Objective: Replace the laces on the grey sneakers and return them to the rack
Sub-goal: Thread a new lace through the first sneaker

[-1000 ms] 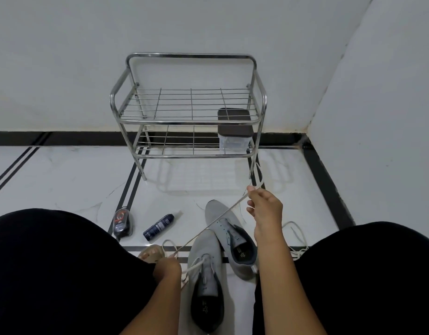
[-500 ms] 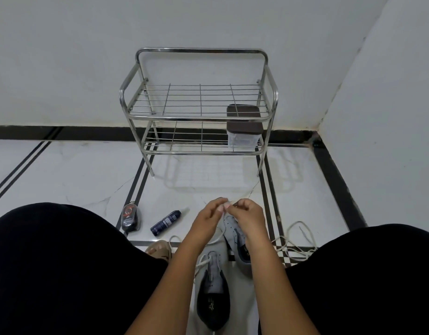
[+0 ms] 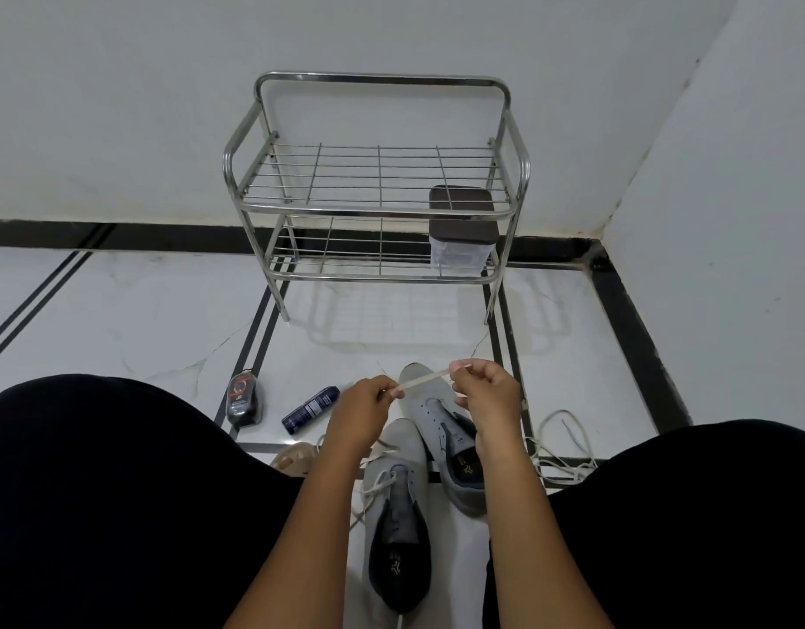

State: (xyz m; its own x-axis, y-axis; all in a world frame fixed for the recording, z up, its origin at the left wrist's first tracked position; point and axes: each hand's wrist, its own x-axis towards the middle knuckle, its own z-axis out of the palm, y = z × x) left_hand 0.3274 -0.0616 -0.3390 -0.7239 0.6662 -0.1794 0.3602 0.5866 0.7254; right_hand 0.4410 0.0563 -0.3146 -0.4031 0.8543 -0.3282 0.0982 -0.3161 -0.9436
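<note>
Item: lace [image 3: 422,380] — pale, flat, a short stretch held taut between two hands above the toe of the far sneaker [image 3: 441,429]. Left hand [image 3: 362,413]: fingers curled, pinching the lace's lower end. Right hand [image 3: 482,394]: fingers curled, pinching the higher end; the tip pokes out past the thumb.

Item: grey sneakers, a pair, on the floor [image 3: 119,320] in front of the rack [image 3: 378,183]. The far sneaker lies nearer the rack, eyelets bare. The near sneaker [image 3: 398,506] lies just beside it on the side away from the rack, toe touching or almost touching it, with white lace threaded through its lower eyelets.

Item: loose white laces [image 3: 561,451] — a tangle on the floor right of the far sneaker.

Item: rack, metal, two wire shelves, against the wall. A clear box with a dark lid [image 3: 463,240] stands at the right end of its lower shelf.

Item: dark spray can [image 3: 311,409], lying on its side left of the far sneaker; a dark polish bottle [image 3: 243,399] lies farther left.
</note>
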